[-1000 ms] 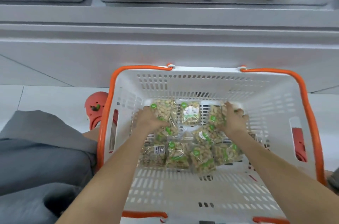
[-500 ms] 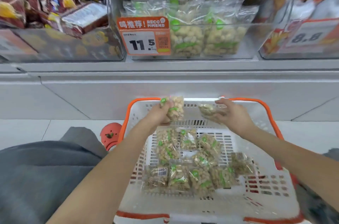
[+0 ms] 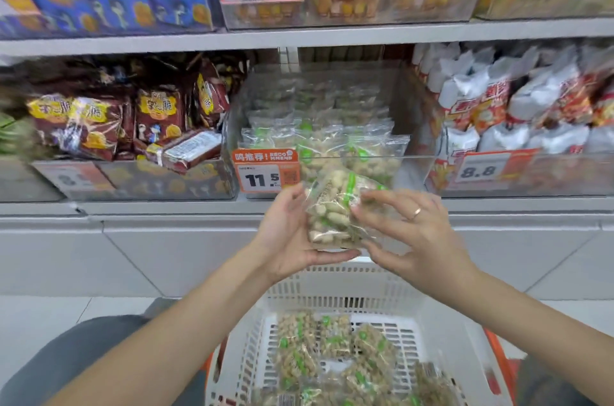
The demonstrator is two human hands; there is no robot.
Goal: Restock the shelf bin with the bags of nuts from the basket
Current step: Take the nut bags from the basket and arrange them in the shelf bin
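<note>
Only one view to go on, the head camera, so here's what it shows. Both hands are up in front of the shelf with bagged nuts between them. The left hand [image 3: 292, 233] cups the bag of nuts [image 3: 335, 209] from the side and underneath, thumb along the bottom edge, fingers loosely curled round it. The right hand [image 3: 415, 233] pinches the other side with its fingertips. It may be two bags stacked together, hard to say with the clear plastic. They hang just in front of and a bit below the clear shelf bin [image 3: 332, 140], above the far rim of the basket [image 3: 332, 282].

What could go wrong, as I see it: the hold looks pretty light, and slippery film full of loose nuts can slide out and drop back into the basket or onto the floor. The bin has a raised clear front wall, so the bags need to go up and over it or they'll catch on the lip. It also already has bags standing in it, so there's not much room up front.

Other stuff around: the price tag [image 3: 265, 171] clipped on the bin's front, brown snack packs [image 3: 149, 120] in the next bin over, white and red packs [image 3: 515, 106] on the other side. More nut bags [image 3: 332, 359] wait in the basket.
</note>
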